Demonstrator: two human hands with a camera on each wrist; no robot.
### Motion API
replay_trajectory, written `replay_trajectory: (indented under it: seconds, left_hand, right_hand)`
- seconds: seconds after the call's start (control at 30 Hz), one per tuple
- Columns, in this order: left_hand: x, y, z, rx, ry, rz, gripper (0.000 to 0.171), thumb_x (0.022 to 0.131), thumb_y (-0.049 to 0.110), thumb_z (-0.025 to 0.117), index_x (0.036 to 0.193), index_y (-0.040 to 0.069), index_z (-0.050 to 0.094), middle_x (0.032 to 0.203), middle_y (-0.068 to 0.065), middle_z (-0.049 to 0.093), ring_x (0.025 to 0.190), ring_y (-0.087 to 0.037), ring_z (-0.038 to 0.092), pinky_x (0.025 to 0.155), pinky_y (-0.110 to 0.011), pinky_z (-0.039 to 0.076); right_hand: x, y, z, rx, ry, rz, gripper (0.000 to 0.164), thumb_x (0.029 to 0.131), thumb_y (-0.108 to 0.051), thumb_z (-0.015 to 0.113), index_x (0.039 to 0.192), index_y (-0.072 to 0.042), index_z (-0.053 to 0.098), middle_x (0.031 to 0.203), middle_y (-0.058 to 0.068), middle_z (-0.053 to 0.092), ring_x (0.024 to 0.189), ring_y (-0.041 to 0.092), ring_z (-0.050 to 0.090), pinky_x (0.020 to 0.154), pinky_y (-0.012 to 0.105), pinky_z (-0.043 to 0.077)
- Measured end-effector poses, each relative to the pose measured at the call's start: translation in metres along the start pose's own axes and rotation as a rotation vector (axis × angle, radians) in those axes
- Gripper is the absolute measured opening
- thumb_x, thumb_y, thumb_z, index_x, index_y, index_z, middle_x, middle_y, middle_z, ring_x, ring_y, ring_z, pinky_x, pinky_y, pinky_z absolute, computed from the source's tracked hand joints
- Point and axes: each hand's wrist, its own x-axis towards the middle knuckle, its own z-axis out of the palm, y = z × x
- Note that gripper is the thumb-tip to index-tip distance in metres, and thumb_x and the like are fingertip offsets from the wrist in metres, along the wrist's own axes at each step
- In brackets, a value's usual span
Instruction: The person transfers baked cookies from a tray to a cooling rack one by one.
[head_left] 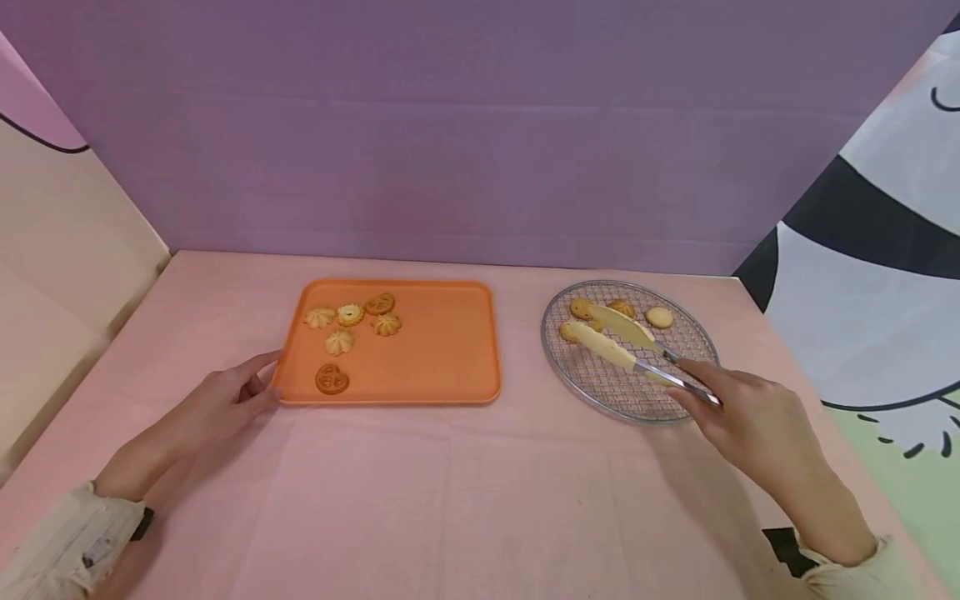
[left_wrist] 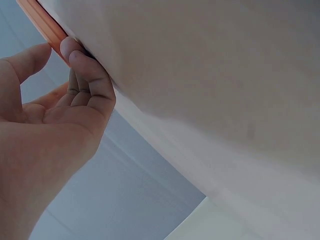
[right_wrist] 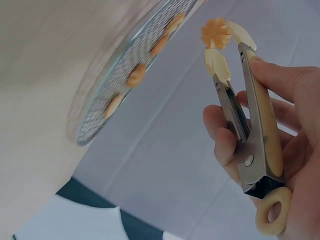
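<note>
Crumb risk, so gentle squeezing is winning

Head cam: left hand [head_left: 213, 408] is pinching the near-left corner of an orange tray [head_left: 442, 350], and six tray cookies [head_left: 339, 342] are lying on that. Right hand [head_left: 757, 425] is gripping tongs [head_left: 600, 343] over a round wire rack [head_left: 600, 385].

Left wrist cam: thumb and bent fingers are closing on the tray's rim. Plastic's looking stiff and light, so that edge is probably serving fine as a handhold.

Right wrist cam is showing the good bit: a ridged cookie [right_wrist: 216, 33] is hanging between the tong tips, apart from the rack, where four rack cookies [right_wrist: 136, 76] are resting. Thumb's pressing one arm, fingers are wrapping the other. My guess: the cookie's weighing next to nothing but being dry and brittle, so hard pinching is asking for snapped petals. Gripping across its thick middle is looking safest; ridges should be helping against slipping.
</note>
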Motion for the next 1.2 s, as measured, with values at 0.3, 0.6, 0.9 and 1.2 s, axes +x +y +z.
replay_trajectory:
  seconds: [0.3,0.6,0.9,1.2]
  left_hand:
    - [0.000,0.001,-0.001,-0.001,-0.001,-0.004,0.058,0.097,0.013,0.065,0.146,-0.006,0.040,0.082,-0.001,0.061,0.069,-0.010,0.051,0.061,-0.023,0.043]
    - [0.000,-0.001,-0.001,0.004,0.003,-0.003,0.057,0.097,0.013,0.065,0.146,-0.005,0.041,0.083,-0.001,0.061,0.069,-0.009,0.051,0.061,-0.023,0.043]
    - [-0.001,-0.002,0.000,-0.005,-0.008,-0.008,0.058,0.098,0.012,0.063,0.147,-0.006,0.038,0.082,-0.002,0.061,0.069,-0.011,0.052,0.061,-0.023,0.044]
    - [-0.001,0.001,0.001,-0.014,-0.015,-0.005,0.058,0.098,0.013,0.063,0.147,-0.006,0.038,0.083,-0.002,0.061,0.069,-0.011,0.051,0.060,-0.023,0.044]
  right_hand:
    - [-0.019,0.021,-0.008,-0.036,-0.060,0.126,0.040,0.072,-0.016,0.086,0.109,-0.007,0.075,0.078,0.012,0.073,0.054,0.022,0.059,0.047,0.042,0.043]
    - [-0.028,0.035,-0.013,-0.070,-0.137,0.153,0.037,0.077,-0.018,0.084,0.110,-0.006,0.073,0.069,0.010,0.068,0.047,0.010,0.034,0.042,0.028,0.023]
    - [-0.014,0.036,-0.006,-0.071,-0.264,0.162,0.036,0.081,-0.020,0.082,0.110,-0.002,0.072,0.060,0.003,0.062,0.047,0.011,0.038,0.044,0.030,0.030]
    - [0.003,0.038,0.001,-0.075,-0.272,0.133,0.037,0.079,-0.019,0.083,0.109,0.000,0.073,0.055,-0.001,0.054,0.046,0.011,0.033,0.044,0.029,0.025]
